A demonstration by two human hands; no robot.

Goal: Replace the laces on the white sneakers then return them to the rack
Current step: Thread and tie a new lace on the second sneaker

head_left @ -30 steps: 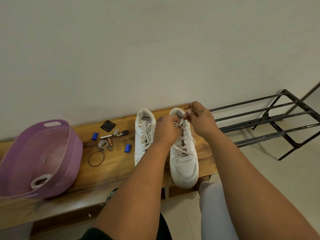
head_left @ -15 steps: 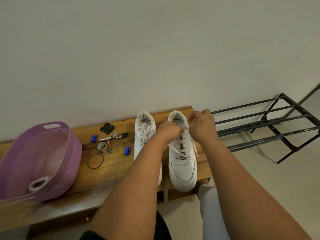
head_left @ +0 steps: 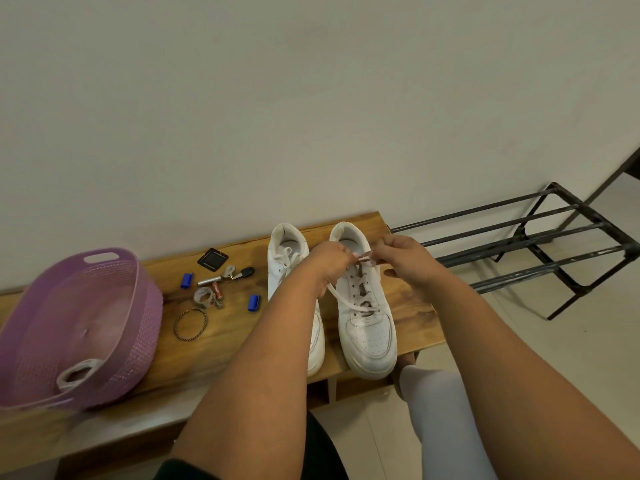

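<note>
Two hands are now closed on the lace at the collar of the right sneaker [head_left: 363, 299]: the left hand [head_left: 329, 259] and the right hand [head_left: 403, 259], which a second ago were raised above the tongue with the right one lifted toward 12 o'clock, have dropped low and drawn close together, each pinching a short stretch of the lace [head_left: 363, 259] between them at the top eyelets. One long run of lace slants from the left hand down toward 5 o'clock across the tongue to the lower eyelets, and it looks slacker than the crossings did before — whether it is being pulled out or threaded in I cannot tell. The left sneaker [head_left: 294, 271] stands just beside it at 9 o'clock, laced, half hidden by the left forearm. Both shoes sit on the wooden bench [head_left: 408, 317]; the black rack [head_left: 540, 247] waits at 3 o'clock, well apart. At 9 o'clock lie small oddments and a purple basket [head_left: 114, 306] holding what may be a coiled lace [head_left: 74, 374]. My judgement: the work is at the top rows of this shoe — the return to the rack is some way off.
</note>
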